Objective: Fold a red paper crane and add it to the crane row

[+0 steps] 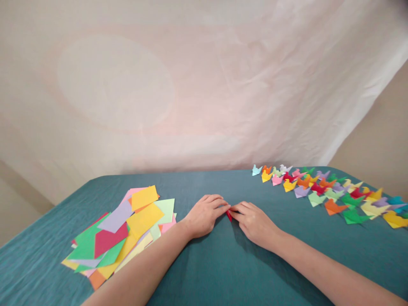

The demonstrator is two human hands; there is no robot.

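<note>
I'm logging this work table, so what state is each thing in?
Left hand: fingers bent, fingertips at the red paper
Right hand: fingers bent, fingertips at the red paper
Red paper: folded narrow, partly hidden by fingers
Colored sheets: loose, overlapping in a pile
Paper birds: folded, standing in rows
Teal cloth: spread over the table
Pale backdrop: hanging, creased

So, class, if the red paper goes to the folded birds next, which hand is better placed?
Probably the right hand: it is at the red paper, with the folded birds on its side. The left hand, also at the paper, sits nearer the loose sheets.
</note>
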